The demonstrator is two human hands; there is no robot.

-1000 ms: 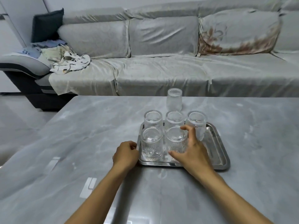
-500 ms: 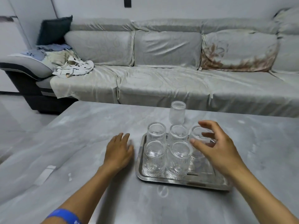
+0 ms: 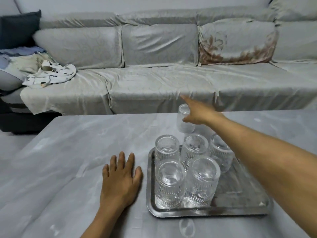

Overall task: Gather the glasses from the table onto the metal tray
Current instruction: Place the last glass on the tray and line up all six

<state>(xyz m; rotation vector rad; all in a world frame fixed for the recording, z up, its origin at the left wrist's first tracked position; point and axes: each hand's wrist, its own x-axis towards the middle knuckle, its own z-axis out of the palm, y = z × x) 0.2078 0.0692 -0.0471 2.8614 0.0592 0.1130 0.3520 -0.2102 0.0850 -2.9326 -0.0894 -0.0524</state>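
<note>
A metal tray (image 3: 240, 211) lies on the grey marble table (image 3: 68, 152) and carries several ribbed glasses (image 3: 202, 181) standing upside down in two rows. One smooth glass (image 3: 182, 124) stands alone on the table just beyond the tray. My right hand (image 3: 197, 112) reaches over the tray to that glass, fingers spread and extended past its right side; its palm hides part of the glass, and the hand is not closed around it. My left hand (image 3: 120, 179) rests flat on the table just left of the tray, fingers apart.
A long grey sofa (image 3: 154, 79) runs behind the table's far edge, with crumpled clothes (image 3: 49, 74) at its left end. The tray's right part (image 3: 248, 191) holds no glasses.
My right hand has moved from the tray's right side forward to the lone glass beyond the tray. My left hand stays flat beside the tray. The camera has come closer.
</note>
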